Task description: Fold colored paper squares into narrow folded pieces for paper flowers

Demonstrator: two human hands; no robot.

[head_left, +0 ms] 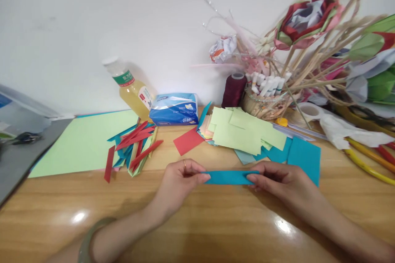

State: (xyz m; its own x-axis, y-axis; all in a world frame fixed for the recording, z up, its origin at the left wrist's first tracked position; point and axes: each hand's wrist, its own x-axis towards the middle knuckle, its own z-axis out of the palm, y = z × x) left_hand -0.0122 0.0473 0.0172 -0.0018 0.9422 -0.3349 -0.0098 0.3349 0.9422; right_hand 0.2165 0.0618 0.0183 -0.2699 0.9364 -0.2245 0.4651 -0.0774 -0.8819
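A narrow blue paper strip is stretched level between my two hands above the wooden table. My left hand pinches its left end between thumb and fingers. At the right end, my right hand pinches it the same way. Just beyond lies a loose pile of light green paper pieces, with blue paper sheets to its right and a red paper piece to its left. Folded red, blue and green strips are heaped farther left.
A large light green sheet lies at the left. Along the wall stand a drink bottle, a tissue pack, a dark red thread spool and a basket of markers. Paper flowers rise at the right, near a tape roll.
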